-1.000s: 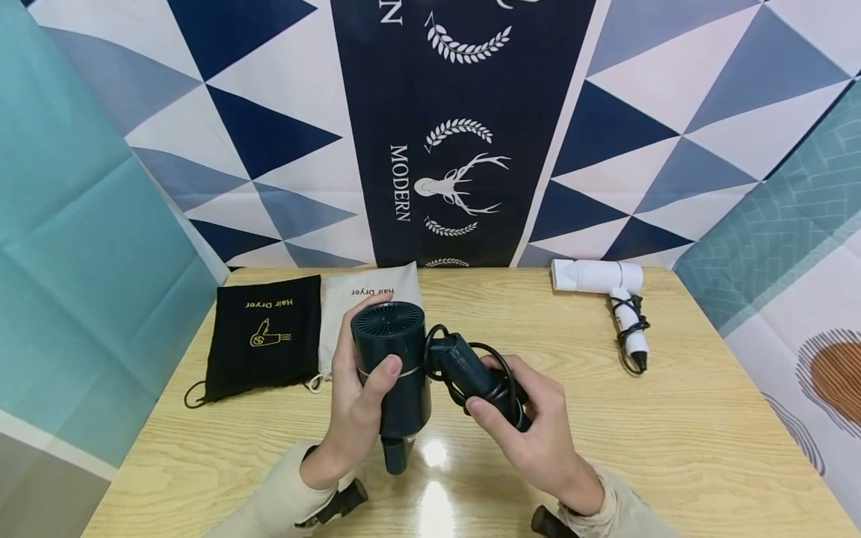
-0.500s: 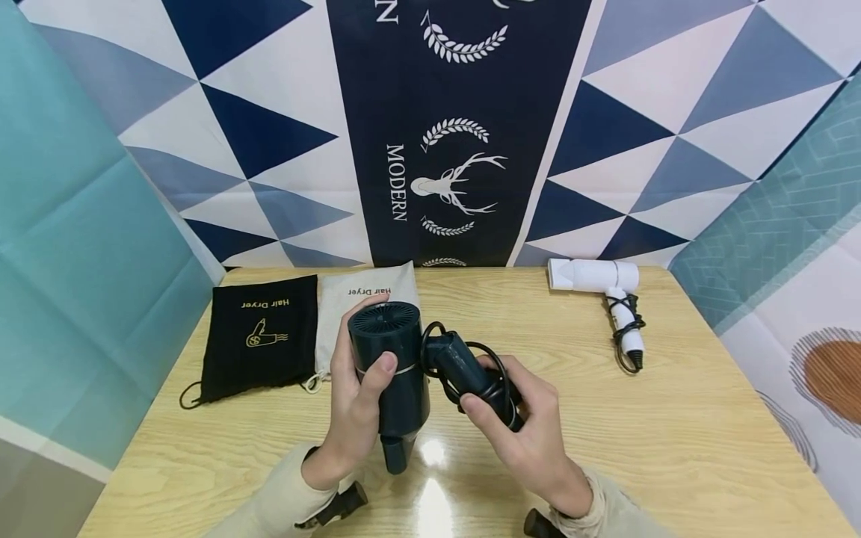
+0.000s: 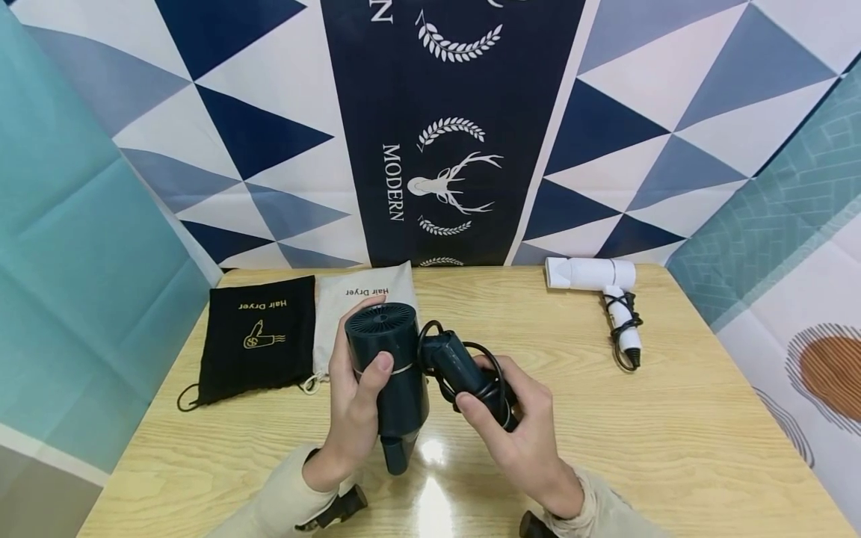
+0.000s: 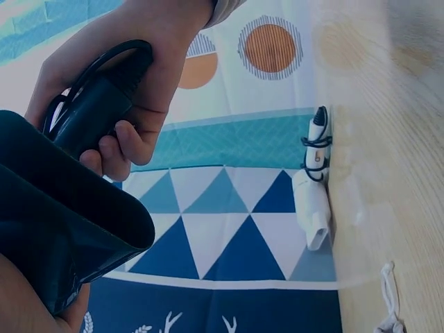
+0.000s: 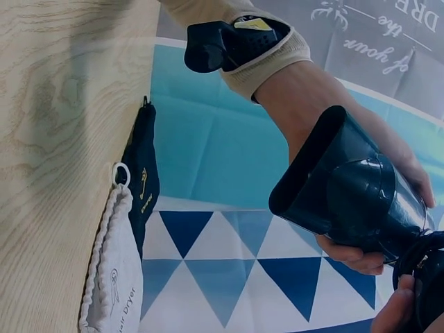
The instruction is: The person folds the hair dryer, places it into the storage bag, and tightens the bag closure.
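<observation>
Holding a glossy dark-teal plastic hair dryer [image 3: 406,400] by barrel [image 3: 395,345], with nozzle [image 3: 397,453] bodyward, in left grip [image 3: 353,407]; by cord-wrapped handle [image 3: 459,366], slanting rightward, in right grip [image 3: 521,430].

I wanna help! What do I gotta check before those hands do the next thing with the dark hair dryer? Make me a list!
1. Left hand gripping the dark dryer: ok.
2. Right hand holding its handle: ok.
3. Cord snug against the handle: not ok, loops stick out.
4. White dryer apart from both hands: ok.
5. White bag in full sight from the head view: not ok, the left hand and dark dryer cover part.
6. Dark dryer's plug tucked in: cannot tell.
</observation>
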Demonstrator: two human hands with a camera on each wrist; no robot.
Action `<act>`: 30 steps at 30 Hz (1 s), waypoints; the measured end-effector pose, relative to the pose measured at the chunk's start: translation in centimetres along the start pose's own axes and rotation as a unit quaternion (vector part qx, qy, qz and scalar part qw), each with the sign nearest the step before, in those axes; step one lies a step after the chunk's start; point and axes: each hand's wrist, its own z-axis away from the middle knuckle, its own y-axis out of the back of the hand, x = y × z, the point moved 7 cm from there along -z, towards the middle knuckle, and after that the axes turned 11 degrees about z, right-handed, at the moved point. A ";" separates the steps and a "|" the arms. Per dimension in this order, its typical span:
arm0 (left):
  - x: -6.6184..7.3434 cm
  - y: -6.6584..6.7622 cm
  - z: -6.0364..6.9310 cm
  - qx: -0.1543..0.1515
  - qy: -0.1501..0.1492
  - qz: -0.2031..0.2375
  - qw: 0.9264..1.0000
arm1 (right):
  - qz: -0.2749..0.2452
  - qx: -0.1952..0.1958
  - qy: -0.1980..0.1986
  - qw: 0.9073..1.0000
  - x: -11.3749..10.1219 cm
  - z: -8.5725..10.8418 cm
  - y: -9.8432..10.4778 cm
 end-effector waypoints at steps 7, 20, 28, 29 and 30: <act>-0.1 -0.1 0.1 0.004 0.000 0.004 1.000 | -0.008 0.004 -0.008 1.000 0.1 0.3 -0.1; -0.2 -0.1 0.1 0.007 0.001 0.003 1.000 | -0.014 0.006 -0.014 1.000 0.2 0.5 -0.3; -0.5 -0.2 0.4 0.015 0.000 0.007 1.000 | -0.024 0.017 -0.017 0.999 0.2 0.8 -0.6; -0.6 -0.2 0.5 0.017 0.001 0.009 1.000 | -0.024 0.017 -0.018 0.999 0.2 0.9 -0.6; -0.6 -0.3 0.6 0.018 0.001 0.012 1.000 | -0.025 0.017 -0.020 0.999 0.2 1.0 -0.7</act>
